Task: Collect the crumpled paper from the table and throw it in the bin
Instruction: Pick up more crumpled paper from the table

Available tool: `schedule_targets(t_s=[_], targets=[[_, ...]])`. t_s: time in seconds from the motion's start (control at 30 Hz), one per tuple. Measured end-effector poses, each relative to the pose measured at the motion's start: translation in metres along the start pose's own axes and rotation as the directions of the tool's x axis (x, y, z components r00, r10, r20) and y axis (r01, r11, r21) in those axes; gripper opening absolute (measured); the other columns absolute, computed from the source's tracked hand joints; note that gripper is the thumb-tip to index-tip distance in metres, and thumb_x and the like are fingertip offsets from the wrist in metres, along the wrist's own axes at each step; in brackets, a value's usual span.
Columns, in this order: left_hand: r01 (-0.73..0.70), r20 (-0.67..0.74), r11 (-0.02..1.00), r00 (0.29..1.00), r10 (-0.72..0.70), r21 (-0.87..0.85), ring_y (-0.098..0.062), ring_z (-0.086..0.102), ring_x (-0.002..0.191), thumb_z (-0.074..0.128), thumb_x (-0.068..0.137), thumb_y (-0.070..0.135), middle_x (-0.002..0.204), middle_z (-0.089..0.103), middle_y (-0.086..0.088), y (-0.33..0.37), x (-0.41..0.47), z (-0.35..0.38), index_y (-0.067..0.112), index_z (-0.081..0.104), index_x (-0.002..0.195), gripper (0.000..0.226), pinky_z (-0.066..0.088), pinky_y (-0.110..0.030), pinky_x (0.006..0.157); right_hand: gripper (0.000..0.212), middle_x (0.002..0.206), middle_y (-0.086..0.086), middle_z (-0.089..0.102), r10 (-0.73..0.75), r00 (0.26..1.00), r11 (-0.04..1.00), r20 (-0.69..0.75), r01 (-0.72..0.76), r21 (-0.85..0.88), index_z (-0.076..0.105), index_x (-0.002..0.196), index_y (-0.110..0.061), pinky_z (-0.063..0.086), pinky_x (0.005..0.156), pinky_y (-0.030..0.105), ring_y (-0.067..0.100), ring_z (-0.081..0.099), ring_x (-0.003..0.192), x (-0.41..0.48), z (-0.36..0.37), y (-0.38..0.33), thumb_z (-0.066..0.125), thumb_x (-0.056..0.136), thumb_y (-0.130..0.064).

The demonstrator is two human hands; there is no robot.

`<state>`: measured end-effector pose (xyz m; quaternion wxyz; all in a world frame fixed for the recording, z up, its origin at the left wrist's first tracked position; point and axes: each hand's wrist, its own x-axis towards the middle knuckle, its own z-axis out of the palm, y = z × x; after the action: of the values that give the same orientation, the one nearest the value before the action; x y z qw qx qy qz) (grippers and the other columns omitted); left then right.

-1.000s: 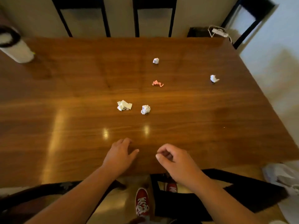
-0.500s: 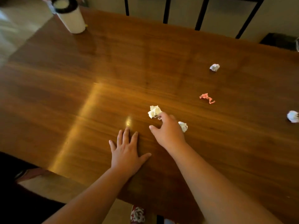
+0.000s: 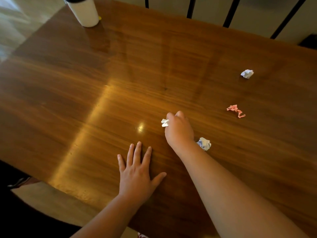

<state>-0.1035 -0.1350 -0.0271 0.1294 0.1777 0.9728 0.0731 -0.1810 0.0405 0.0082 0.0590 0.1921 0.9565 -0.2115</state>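
My right hand [image 3: 179,130] is closed around a white crumpled paper [image 3: 164,122] near the middle of the wooden table [image 3: 85,100]; only a corner of the paper shows past my fingers. A second white paper ball [image 3: 204,143] lies just right of my right wrist. A pink crumpled scrap [image 3: 235,110] lies further right, and another white ball [image 3: 247,73] sits beyond it. My left hand [image 3: 137,174] rests flat on the table near the front edge, fingers spread, holding nothing. No bin is in view.
A white cylindrical tumbler with a dark lid [image 3: 83,11] stands at the far left corner of the table. Black chair backs [image 3: 229,12] line the far side. Pale floor shows at the left and below the near edge.
My right hand reached forward from the table's near edge and closed on the white paper. My left hand went flat on the table. The view swung left and closer.
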Motion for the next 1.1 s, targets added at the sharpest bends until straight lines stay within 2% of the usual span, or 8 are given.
schedule_targets(t_s=[0.2,0.33,0.5,0.6,0.7,0.83,0.97,1.1], targets=[[0.046,-0.014,0.997,0.999,-0.047,-0.059,-0.028,0.005,0.149,0.030,0.077,0.082,0.160,0.021,-0.007,0.008,0.006,-0.001,0.031,0.029,0.144,0.084,0.006,-0.063,0.115,0.015,0.103,0.002,0.056,-0.002,0.999,0.989,-0.033,0.007,0.147,0.063,0.097,-0.016,0.050,0.060,0.030,0.016,0.053,0.082,0.000,-0.019,0.026,0.057,0.088,-0.006],[-0.004,-0.017,0.996,1.000,0.003,-0.086,-0.026,0.009,0.149,0.034,0.082,0.074,0.157,0.026,-0.005,0.020,0.019,-0.001,0.031,0.033,0.140,0.073,0.009,-0.063,0.115,0.018,0.095,-0.007,0.051,0.049,0.981,0.979,-0.189,-0.010,0.204,0.066,0.099,-0.021,0.031,0.055,0.014,0.002,0.044,0.071,-0.001,-0.052,0.076,0.064,0.085,-0.010],[-0.013,-0.054,0.995,0.999,0.007,-0.098,-0.028,0.015,0.147,0.041,0.084,0.067,0.153,0.032,-0.007,0.043,0.036,-0.001,0.029,0.041,0.137,0.065,0.010,-0.065,0.114,0.034,0.114,0.006,0.057,0.159,0.910,0.982,-0.383,-0.105,0.157,0.065,0.120,-0.014,0.041,0.074,0.023,0.016,0.054,0.093,0.006,-0.089,0.153,0.061,0.087,-0.006],[0.012,-0.094,0.993,0.995,-0.023,-0.119,-0.029,0.016,0.147,0.041,0.084,0.066,0.151,0.035,-0.009,0.052,0.038,0.003,0.027,0.045,0.134,0.064,0.007,-0.064,0.114,0.034,0.119,0.010,0.055,0.187,0.879,0.980,-0.438,-0.135,0.146,0.066,0.120,-0.009,0.047,0.085,0.029,0.026,0.055,0.107,0.019,-0.092,0.183,0.058,0.087,-0.002],[0.018,-0.115,0.990,0.993,-0.034,-0.138,-0.028,0.016,0.147,0.037,0.083,0.066,0.151,0.035,-0.009,0.054,0.036,0.005,0.026,0.046,0.134,0.065,0.005,-0.063,0.116,0.034,0.128,0.012,0.053,0.150,0.906,0.988,-0.395,-0.119,0.103,0.065,0.122,-0.007,0.042,0.095,0.030,0.029,0.048,0.121,0.031,-0.082,0.196,0.055,0.090,-0.003],[0.032,-0.122,0.989,0.991,-0.050,-0.143,-0.027,0.016,0.147,0.037,0.082,0.065,0.151,0.036,-0.009,0.055,0.036,0.006,0.026,0.047,0.133,0.065,0.006,-0.063,0.116,0.041,0.143,0.012,0.048,0.094,0.959,0.992,-0.266,-0.068,0.104,0.060,0.128,-0.007,0.036,0.105,0.036,0.028,0.038,0.134,0.036,-0.065,0.197,0.047,0.092,-0.019],[0.041,-0.139,0.987,0.988,-0.063,-0.155,-0.027,0.017,0.147,0.039,0.081,0.062,0.150,0.038,-0.010,0.057,0.035,0.008,0.025,0.048,0.131,0.063,0.007,-0.063,0.116,0.062,0.142,0.011,0.050,0.081,0.954,0.994,-0.289,-0.056,0.093,0.055,0.133,-0.011,0.038,0.105,0.042,0.028,0.039,0.135,0.035,-0.057,0.193,0.038,0.092,-0.055],[0.042,-0.147,0.986,0.987,-0.066,-0.159,-0.027,0.017,0.147,0.039,0.082,0.062,0.150,0.038,-0.009,0.058,0.035,0.009,0.025,0.049,0.131,0.062,0.008,-0.062,0.116,0.046,0.134,0.011,0.053,0.006,0.945,0.995,-0.327,-0.037,-0.089,0.055,0.131,-0.016,0.040,0.100,0.044,0.030,0.044,0.128,0.041,-0.048,0.195,0.045,0.096,-0.044]])
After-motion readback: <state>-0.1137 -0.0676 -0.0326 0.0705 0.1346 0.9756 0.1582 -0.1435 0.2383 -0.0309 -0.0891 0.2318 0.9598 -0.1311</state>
